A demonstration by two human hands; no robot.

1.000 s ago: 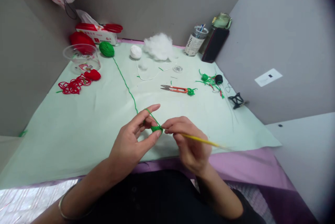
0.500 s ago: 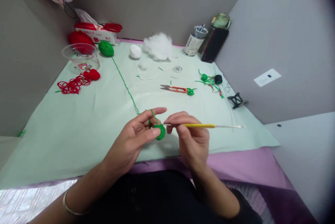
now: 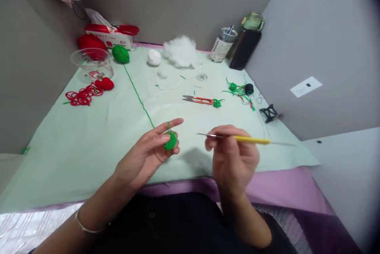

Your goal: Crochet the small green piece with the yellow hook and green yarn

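Between thumb and fingers my left hand (image 3: pixel 148 149) holds a small round green crochet piece (image 3: pixel 170 142), its index finger stretched out with green yarn looped over it. That strand runs back across the table to a green yarn ball (image 3: pixel 120 54). My right hand (image 3: pixel 233 155) is closed around the yellow handle of a crochet hook (image 3: pixel 252 139). The hook's metal tip points left and is apart from the green piece. Beyond my hands lie orange-handled thread snips (image 3: pixel 202 100), with a small green yarn knot (image 3: pixel 217 103) at their handle end.
Red yarn (image 3: pixel 84 95) and a clear plastic tub (image 3: pixel 92 70) are at the left. White stuffing (image 3: pixel 180 51) and a white yarn ball (image 3: pixel 154 57) lie at the back. Green scraps (image 3: pixel 233 87), a black thread spool (image 3: pixel 248 89) and a black stand (image 3: pixel 270 113) are at the right.
The crochet hook has come out of the green piece and moved right with my right hand. My left hand has shifted slightly left, turning the piece so that more of it shows.
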